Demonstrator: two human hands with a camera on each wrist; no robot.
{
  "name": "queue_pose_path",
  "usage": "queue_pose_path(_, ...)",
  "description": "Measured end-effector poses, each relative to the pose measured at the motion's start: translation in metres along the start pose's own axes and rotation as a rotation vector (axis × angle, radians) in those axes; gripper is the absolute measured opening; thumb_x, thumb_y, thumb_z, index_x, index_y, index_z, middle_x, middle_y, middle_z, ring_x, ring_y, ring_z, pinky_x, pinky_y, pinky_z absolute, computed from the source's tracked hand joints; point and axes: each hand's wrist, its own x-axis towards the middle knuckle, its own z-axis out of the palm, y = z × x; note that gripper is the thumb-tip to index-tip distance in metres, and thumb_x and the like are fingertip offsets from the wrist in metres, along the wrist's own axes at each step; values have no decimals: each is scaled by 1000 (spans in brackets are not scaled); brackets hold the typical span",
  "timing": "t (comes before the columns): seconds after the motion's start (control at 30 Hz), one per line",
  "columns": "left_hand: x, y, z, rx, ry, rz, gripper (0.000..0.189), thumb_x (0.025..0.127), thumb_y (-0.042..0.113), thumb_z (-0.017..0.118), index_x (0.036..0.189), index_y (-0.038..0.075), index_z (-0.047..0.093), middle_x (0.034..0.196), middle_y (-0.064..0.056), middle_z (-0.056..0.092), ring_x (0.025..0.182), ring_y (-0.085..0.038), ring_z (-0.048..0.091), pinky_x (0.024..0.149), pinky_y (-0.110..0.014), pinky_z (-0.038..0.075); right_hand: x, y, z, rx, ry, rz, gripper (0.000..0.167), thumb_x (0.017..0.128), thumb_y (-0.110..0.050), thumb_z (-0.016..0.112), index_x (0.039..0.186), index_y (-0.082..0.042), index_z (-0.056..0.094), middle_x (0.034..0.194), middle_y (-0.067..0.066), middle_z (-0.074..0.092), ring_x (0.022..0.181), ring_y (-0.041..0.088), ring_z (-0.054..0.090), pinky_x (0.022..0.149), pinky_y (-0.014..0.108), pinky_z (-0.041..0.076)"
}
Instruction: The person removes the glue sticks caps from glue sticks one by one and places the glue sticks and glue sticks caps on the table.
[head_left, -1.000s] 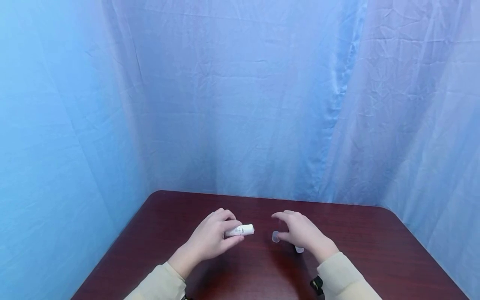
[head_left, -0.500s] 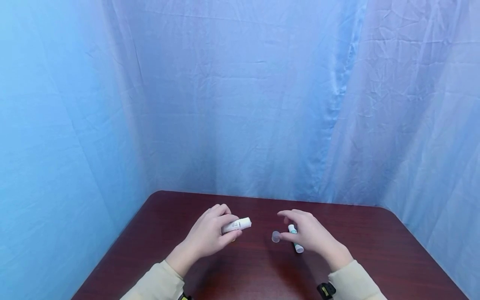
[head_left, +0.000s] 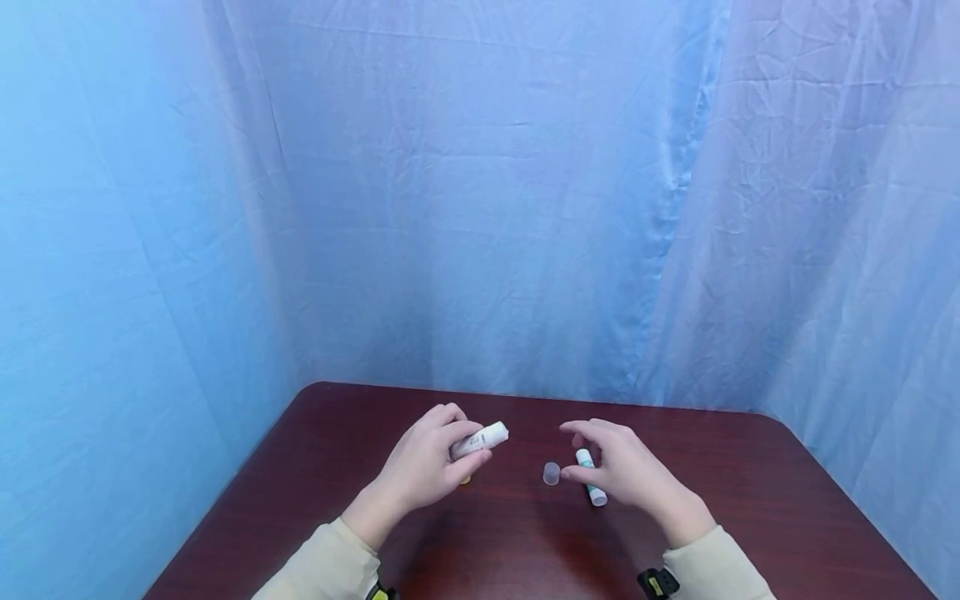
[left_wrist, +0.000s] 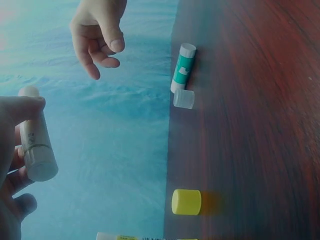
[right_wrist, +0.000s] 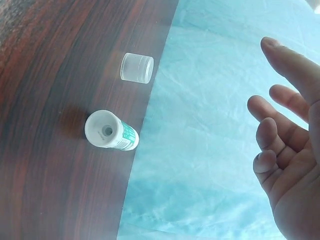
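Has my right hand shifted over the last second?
Yes. In the head view, the right hand has moved rightward against the clear cap, which lies in the same spot on the table.

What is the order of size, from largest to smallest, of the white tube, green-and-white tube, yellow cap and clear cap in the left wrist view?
1. White tube, perhaps enlarged by being nearer
2. Green-and-white tube and yellow cap: too alike in area to rank
3. Clear cap
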Motion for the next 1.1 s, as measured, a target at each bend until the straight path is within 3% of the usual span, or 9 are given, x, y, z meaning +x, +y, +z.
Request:
queue_pose_path(0.2, 6, 5, 2, -85, 11, -74, 15, 86, 26, 82, 99, 22, 76, 87, 14, 51, 72, -1, 51, 62, -20, 46, 0, 1, -1, 48, 12, 18, 52, 82, -27, 88, 128, -16, 66, 93, -14, 57, 69, 5, 52, 65, 25, 48)
queue_pose_path(0.67, 13, 5, 25, -95, -24, -204, 19, 87, 32, 82, 102, 22, 77, 87, 15, 57, 72, -8, 54, 60, -25, 44, 3, 15, 10, 157, 16, 137, 51, 82, -33, 87, 127, -20, 67, 94, -13, 63, 76, 7, 58, 68, 28, 51)
queue_pose_path(0.87, 13, 3, 37, -125, -8, -231, 16, 87, 28, 82, 98, 19, 76, 87, 10, 63, 77, -18, 62, 65, -26, 48, 4, 17, 15, 177, 17, 167, 51, 81, -32, 88, 126, -19, 68, 92, -11, 63, 75, 8, 59, 68, 28, 51)
queue_pose_path(1.1, 12, 1, 52, -132, -14, -263, 13, 88, 24, 82, 95, 15, 76, 86, 3, 67, 76, -15, 58, 68, -28, 49, 4, 20, 19, 200, 23, 225, 49, 81, -33, 88, 123, -18, 69, 91, -10, 63, 75, 10, 59, 67, 29, 51)
